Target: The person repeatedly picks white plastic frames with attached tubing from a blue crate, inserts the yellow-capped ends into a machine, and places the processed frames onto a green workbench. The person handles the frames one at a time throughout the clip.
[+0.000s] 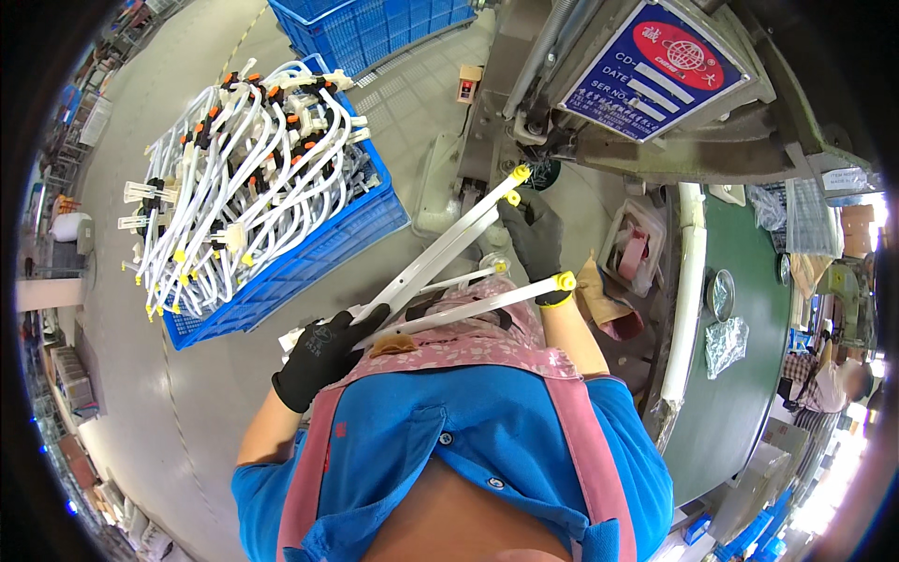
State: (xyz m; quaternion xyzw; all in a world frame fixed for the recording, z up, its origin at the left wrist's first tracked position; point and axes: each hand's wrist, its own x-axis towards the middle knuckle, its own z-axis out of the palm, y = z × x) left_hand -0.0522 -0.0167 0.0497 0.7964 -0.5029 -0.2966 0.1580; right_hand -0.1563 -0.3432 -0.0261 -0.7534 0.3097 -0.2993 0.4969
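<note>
A folding frame of white metal tubes [426, 260] with yellow end fittings slants across my lap, over a pink patterned apron. My left hand [323, 361], in a black glove, is closed around its lower left end, where the tubes come together. In a dark grey glove, my right hand [536, 239] has its fingers bent at the upper end, against the yellow fittings; its fingertips are partly hidden. The topmost yellow fitting [520, 174] sits at the dark working head of a machine [552, 145]. Another white tube passes below my right wrist, ending in a yellow fitting [564, 281].
At the left, a blue crate [290, 304] is heaped with white curved-tube frames [234, 187]. More blue crates [375, 33] stand at the back. Right of the machine is a bin [635, 248], then a green-topped table [721, 412] with a round dish [720, 296]. A person [833, 384] is far right.
</note>
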